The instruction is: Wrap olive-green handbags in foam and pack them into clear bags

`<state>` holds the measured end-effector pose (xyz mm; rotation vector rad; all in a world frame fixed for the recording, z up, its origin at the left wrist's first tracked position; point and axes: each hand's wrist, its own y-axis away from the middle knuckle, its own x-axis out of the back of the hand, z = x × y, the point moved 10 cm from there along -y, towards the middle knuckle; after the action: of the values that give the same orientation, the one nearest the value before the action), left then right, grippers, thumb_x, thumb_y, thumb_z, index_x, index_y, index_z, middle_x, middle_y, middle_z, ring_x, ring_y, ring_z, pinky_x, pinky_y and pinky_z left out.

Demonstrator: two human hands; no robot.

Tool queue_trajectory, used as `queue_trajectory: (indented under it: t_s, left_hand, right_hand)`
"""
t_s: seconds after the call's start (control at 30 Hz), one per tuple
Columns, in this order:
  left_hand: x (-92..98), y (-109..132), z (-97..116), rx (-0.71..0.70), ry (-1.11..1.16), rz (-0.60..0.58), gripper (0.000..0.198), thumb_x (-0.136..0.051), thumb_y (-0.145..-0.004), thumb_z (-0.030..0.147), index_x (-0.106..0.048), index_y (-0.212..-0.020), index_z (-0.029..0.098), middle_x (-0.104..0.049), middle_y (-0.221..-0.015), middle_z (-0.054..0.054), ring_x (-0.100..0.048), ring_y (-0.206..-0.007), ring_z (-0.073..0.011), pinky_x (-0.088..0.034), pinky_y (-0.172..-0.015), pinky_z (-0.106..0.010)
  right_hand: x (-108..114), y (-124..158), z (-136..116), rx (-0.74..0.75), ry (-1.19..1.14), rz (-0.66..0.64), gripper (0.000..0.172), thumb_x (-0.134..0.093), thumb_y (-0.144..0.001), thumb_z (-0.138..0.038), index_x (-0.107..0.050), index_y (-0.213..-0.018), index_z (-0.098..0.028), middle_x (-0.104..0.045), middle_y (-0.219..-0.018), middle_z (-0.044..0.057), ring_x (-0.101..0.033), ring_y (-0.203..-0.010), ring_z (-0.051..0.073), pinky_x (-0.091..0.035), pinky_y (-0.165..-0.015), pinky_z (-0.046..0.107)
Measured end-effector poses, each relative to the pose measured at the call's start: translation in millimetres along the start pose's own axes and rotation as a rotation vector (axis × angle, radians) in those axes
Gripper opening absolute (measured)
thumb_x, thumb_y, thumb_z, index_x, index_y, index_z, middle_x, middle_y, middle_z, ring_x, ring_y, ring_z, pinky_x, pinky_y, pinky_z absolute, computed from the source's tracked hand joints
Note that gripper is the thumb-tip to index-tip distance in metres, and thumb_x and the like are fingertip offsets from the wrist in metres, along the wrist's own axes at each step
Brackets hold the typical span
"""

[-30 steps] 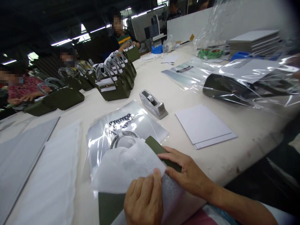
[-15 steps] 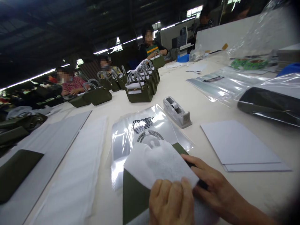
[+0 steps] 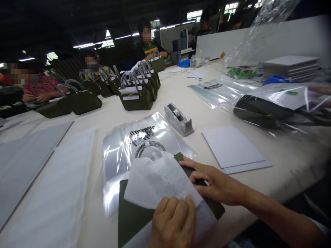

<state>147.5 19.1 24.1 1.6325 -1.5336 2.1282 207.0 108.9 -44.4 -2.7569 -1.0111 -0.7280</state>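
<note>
Apparently wrapping: left hand [image 3: 173,220] pinches papery white sheet [image 3: 157,179] over boxy olive-green leathery handbag [image 3: 133,210]; open right hand [image 3: 217,182] braces; smoothing needed next.

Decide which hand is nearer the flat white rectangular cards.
Right: the right hand, on the olive-green handbag, is just left of the cards, towards the wearer; the left hand, on the thin white sheet, is farther left.
</note>
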Motion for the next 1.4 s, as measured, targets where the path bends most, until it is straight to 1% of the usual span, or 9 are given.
queue_trajectory:
  t_s: [0.23, 0.43, 0.67, 0.77, 0.93, 1.03, 1.17, 1.3, 1.4]
  left_hand:
    - [-0.2, -3, 0, -0.023, 0.054, 0.028, 0.015, -0.048, -0.078, 0.002, -0.061, -0.086, 0.003, -0.057, -0.059, -0.005, -0.046, -0.052, -0.0129, -0.031, -0.048, -0.027]
    - [-14.2, -4, 9, -0.083, 0.045, -0.095, 0.019, -0.045, -0.079, 0.003, -0.062, -0.087, 0.005, -0.056, -0.058, -0.002, -0.045, -0.05, -0.0124, -0.03, -0.048, -0.028]
    - [-12.8, 25, 4, -0.01, -0.064, -0.099, 0.039, -0.034, -0.09, 0.039, -0.063, -0.099, 0.014, -0.066, -0.093, -0.007, -0.057, -0.088, -0.0187, -0.038, -0.078, -0.032]
    - [-11.5, 32, 2, 0.002, -0.082, -0.073, 0.045, -0.028, -0.091, 0.043, -0.063, -0.1, 0.016, -0.066, -0.094, -0.004, -0.056, -0.09, -0.0181, -0.037, -0.08, -0.032]
    - [-4.5, 31, 2, -0.009, -0.113, 0.023, 0.041, -0.024, -0.094, 0.027, -0.064, -0.093, 0.017, -0.065, -0.089, -0.004, -0.058, -0.084, -0.0167, -0.038, -0.076, -0.032]
    - [-0.2, 31, 2, 0.0, -0.124, 0.081, 0.038, -0.026, -0.093, 0.025, -0.063, -0.091, 0.016, -0.063, -0.087, -0.004, -0.058, -0.082, -0.0166, -0.04, -0.071, -0.031]
    - [1.3, 34, 1, 0.04, -0.107, 0.102, 0.03, -0.032, -0.091, 0.019, -0.061, -0.09, 0.014, -0.062, -0.086, -0.005, -0.057, -0.082, -0.0172, -0.041, -0.067, -0.03]
    - [6.6, 35, -3, 0.084, -0.09, 0.148, 0.019, -0.041, -0.085, 0.014, -0.059, -0.087, 0.011, -0.06, -0.083, -0.005, -0.057, -0.079, -0.0167, -0.04, -0.064, -0.029]
    - [7.1, 35, -5, 0.106, -0.096, 0.182, 0.01, -0.049, -0.081, 0.014, -0.058, -0.084, 0.011, -0.058, -0.079, -0.004, -0.055, -0.072, -0.0148, -0.038, -0.06, -0.027]
  right_hand:
    - [4, -3, 6, 0.033, -0.036, 0.079, 0.008, -0.056, -0.071, -0.014, -0.058, -0.077, -0.019, -0.037, -0.136, 0.001, -0.02, -0.131, 0.02, -0.02, -0.106, 0.035]
    - [9, -4, 17, 0.006, -0.107, 0.146, 0.015, -0.059, -0.066, -0.01, -0.056, -0.077, -0.02, -0.038, -0.135, 0.002, -0.025, -0.129, 0.02, -0.023, -0.104, 0.033]
    - [8, -7, 32, -0.073, -0.324, 0.18, 0.02, -0.058, -0.076, -0.026, -0.058, -0.096, -0.023, -0.039, -0.133, 0.003, -0.042, -0.118, 0.02, -0.04, -0.091, 0.031]
    - [47, -9, 38, -0.116, -0.178, 0.393, 0.024, -0.054, -0.079, -0.033, -0.058, -0.101, -0.023, -0.055, -0.115, 0.003, -0.056, -0.094, 0.017, -0.047, -0.078, 0.028]
    - [166, -34, 43, -0.119, 0.023, 0.826, 0.023, -0.057, -0.077, -0.035, -0.063, -0.093, -0.02, -0.061, -0.075, 0.002, -0.052, -0.058, 0.009, -0.039, -0.045, 0.018]
    - [198, -82, 67, -0.293, -0.085, 0.735, 0.018, -0.061, -0.074, -0.027, -0.062, -0.088, -0.015, -0.061, -0.076, 0.004, -0.048, -0.049, 0.005, -0.03, -0.036, 0.014]
    - [187, -133, 88, -0.486, -0.114, 0.531, 0.016, -0.058, -0.077, -0.021, -0.058, -0.074, -0.004, -0.06, -0.072, 0.007, -0.043, -0.043, 0.0, -0.023, -0.036, 0.012]
    - [167, -148, 92, -0.608, -0.079, 0.434, 0.031, -0.035, -0.092, -0.023, -0.054, -0.078, -0.003, -0.052, -0.067, -0.001, -0.038, -0.043, -0.004, -0.027, -0.041, 0.008]
    - [168, -148, 65, -0.53, -0.043, 0.517, 0.035, -0.028, -0.094, -0.027, -0.055, -0.088, -0.005, -0.053, -0.075, 0.0, -0.049, -0.055, 0.001, -0.04, -0.051, 0.014]
